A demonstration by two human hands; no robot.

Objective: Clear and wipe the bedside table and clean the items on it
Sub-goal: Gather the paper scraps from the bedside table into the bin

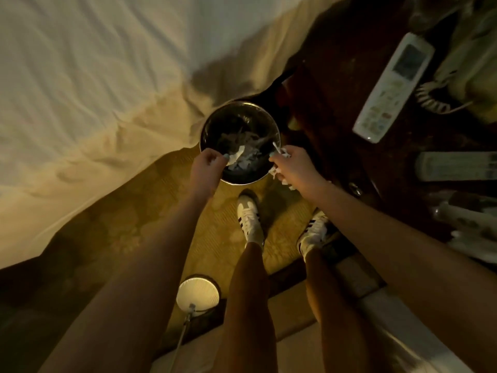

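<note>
The left hand (208,161) pinches a paper scrap (237,156) over the round bin (239,104), which stands on the floor (172,192) between the bed (94,76) and the dark tabletop (336,76). The right hand (293,164), at the bin's rim, is curled round crumpled paper scraps (274,172). A white remote (392,87) lies on the tabletop beside a corded phone (468,84)

Dark wood desk (336,76) off to the right. Flat on it at a diagonal, a white remote (394,87) with a small screen, coiled phone cord (430,99) just beside. Round shiny-rimmed bin (243,104) down on the carpet (166,211) between bed (94,76) and desk, loaded with white paper scraps (251,158). One more scrap (236,155) pinched in the left grip (208,162) over the bin, crumpled bunch (277,172) clutched in the right grip (294,165) at the rim.
</note>
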